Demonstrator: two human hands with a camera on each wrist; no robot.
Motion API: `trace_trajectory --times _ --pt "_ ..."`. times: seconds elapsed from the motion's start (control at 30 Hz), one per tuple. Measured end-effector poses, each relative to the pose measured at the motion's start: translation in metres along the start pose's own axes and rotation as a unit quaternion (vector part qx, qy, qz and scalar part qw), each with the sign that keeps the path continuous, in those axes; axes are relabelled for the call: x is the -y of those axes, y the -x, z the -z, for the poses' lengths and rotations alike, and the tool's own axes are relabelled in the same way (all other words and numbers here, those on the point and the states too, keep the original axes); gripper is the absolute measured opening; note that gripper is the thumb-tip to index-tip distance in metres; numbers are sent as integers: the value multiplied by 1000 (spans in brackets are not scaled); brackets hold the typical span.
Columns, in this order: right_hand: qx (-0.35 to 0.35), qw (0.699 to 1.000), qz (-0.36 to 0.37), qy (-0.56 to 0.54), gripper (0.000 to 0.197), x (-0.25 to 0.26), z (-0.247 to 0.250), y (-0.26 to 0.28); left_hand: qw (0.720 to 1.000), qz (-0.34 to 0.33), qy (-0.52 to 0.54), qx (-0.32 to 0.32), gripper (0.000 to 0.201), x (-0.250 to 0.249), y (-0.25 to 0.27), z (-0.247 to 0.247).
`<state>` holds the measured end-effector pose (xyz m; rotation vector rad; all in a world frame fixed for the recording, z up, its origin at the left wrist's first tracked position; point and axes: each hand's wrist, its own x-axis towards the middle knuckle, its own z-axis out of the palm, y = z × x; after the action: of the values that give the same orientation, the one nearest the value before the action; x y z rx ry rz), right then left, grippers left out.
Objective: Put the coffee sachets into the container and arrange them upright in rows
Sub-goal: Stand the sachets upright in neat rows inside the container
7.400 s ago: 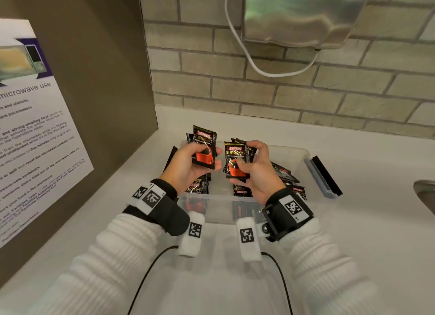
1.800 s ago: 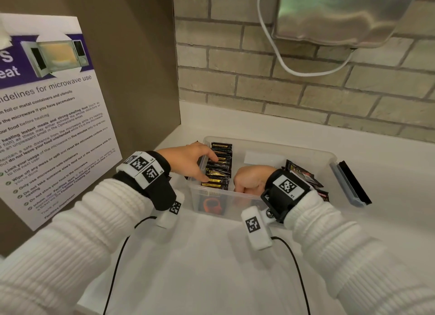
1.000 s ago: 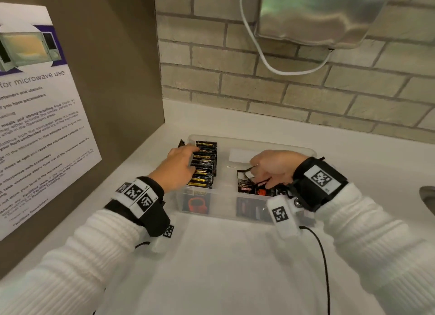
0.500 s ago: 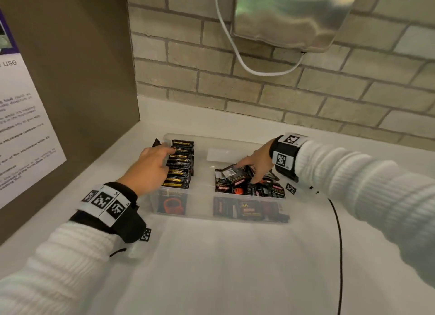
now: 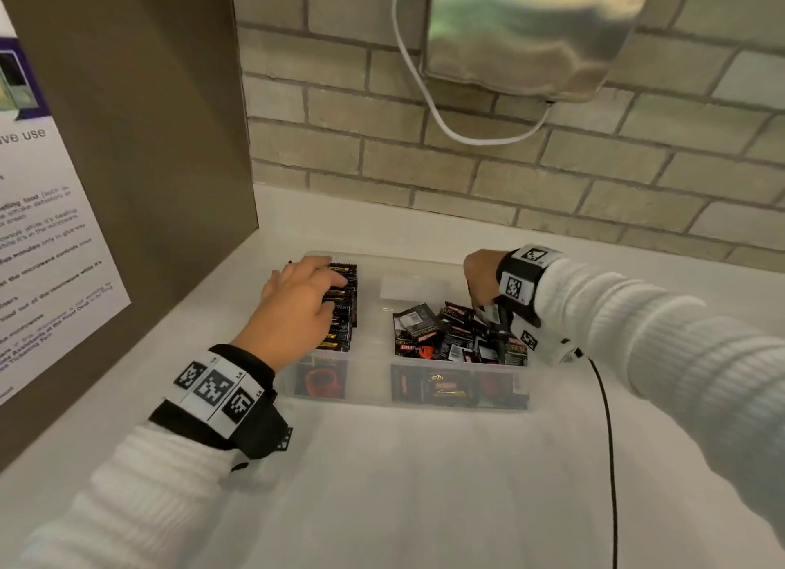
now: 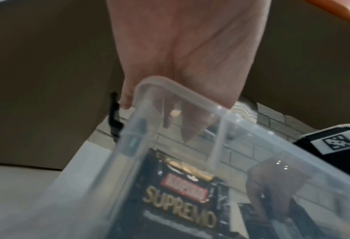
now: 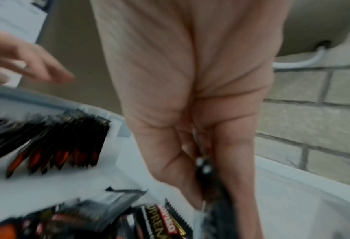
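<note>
A clear plastic container (image 5: 368,388) sits on the white counter. At its left end stands a row of black coffee sachets (image 5: 347,313), upright and packed together. My left hand (image 5: 297,305) lies over their tops with fingers stretched out, the palm (image 6: 190,48) above the container rim (image 6: 170,87). A loose pile of sachets (image 5: 441,334) lies flat in the right half. My right hand (image 5: 482,277) hangs over the pile's right end, and its fingertips (image 7: 206,186) pinch a dark sachet (image 7: 217,198) by its edge. The standing row (image 7: 57,145) is blurred in the right wrist view.
A steel wall unit (image 5: 531,33) with a white cable (image 5: 446,113) hangs on the brick wall behind the container. A brown panel with a poster (image 5: 42,249) bounds the counter on the left. A black cable (image 5: 608,441) trails across the counter on the right.
My right hand has moved from the middle of the container to the loose pile on the right and pinched a sachet there. The left hand has stayed on the upright row.
</note>
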<state>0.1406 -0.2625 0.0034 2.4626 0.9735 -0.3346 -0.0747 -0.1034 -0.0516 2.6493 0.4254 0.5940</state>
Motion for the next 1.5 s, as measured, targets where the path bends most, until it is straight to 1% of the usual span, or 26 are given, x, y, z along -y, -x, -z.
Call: trace_trajectory --times 0.1,0.17,0.23,0.3,0.33,0.4,0.43,0.5,0.53,0.57,0.6,0.67,0.77,0.8,0.9,0.93,0.97,1.03,1.1,1.17,1.2,1.23,1.3,1.4,1.43,1.5 --pt "-60 996 12 -60 7 -18 16 10 993 -35 111 -24 36 -9 -3 -4" --pt "-112 984 33 -137 18 -28 28 20 984 -37 171 -30 35 -16 -4 -7" --pt "-173 950 64 -251 20 -28 38 37 977 -16 214 -13 38 -23 -6 -11" --pt "-206 897 93 -380 21 -21 40 50 960 27 278 9 45 -32 -9 -13" --pt "-204 869 107 -438 22 -15 39 56 947 54 316 22 51 -37 -11 -13" --pt "-182 812 133 -539 24 0 31 60 906 99 408 53 63 -41 -16 -14" --pt "-168 783 143 -581 24 8 26 60 871 117 471 80 67 -41 -17 -14" --pt "-142 733 162 -645 25 23 12 60 775 166 594 137 75 -39 -19 -14" --pt "-129 710 168 -671 25 31 4 58 732 186 637 154 74 -38 -19 -12" --pt "-120 688 170 -696 25 38 -4 57 711 199 656 156 65 -39 -19 -10" --pt "-114 663 168 -721 26 46 -10 56 706 205 662 145 52 -40 -18 -8" --pt "-124 632 154 -749 26 60 -17 54 719 220 651 101 31 -43 -19 -9" --pt "-154 603 134 -771 20 76 -24 54 733 232 635 73 31 -43 -22 -13" --pt "-146 601 136 -774 21 80 -28 55 736 235 631 68 33 -43 -22 -14" --pt "-127 638 146 -745 51 89 -40 57 743 241 623 38 32 -45 -23 -15" --pt "-139 635 138 -747 57 90 -44 56 745 242 621 32 30 -44 -23 -16" --pt "-157 623 121 -757 59 90 -46 55 750 241 615 28 29 -44 -23 -16" --pt "-182 572 71 -797 56 86 -47 51 764 236 600 22 27 -43 -22 -16" --pt "-203 487 22 -849 53 81 -49 49 770 229 596 11 22 -43 -22 -16" --pt "-234 397 -28 -887 51 75 -51 46 766 233 599 -11 20 -43 -21 -15" --pt "-241 362 -47 -899 50 73 -51 46 765 238 598 -18 20 -43 -22 -15" --pt "-241 335 -56 -909 50 71 -52 46 770 243 590 -20 19 -43 -22 -16" --pt "-237 302 -50 -922 51 69 -51 47 788 250 562 -20 17 -42 -23 -18" --pt "-231 283 -15 -931 47 70 -49 50 821 238 518 -12 5 -44 -22 -21" --pt "-229 279 -6 -933 45 71 -49 50 837 227 498 3 6 -44 -21 -22" --pt "-230 269 0 -935 39 71 -49 50 874 200 439 61 13 -44 -19 -26"
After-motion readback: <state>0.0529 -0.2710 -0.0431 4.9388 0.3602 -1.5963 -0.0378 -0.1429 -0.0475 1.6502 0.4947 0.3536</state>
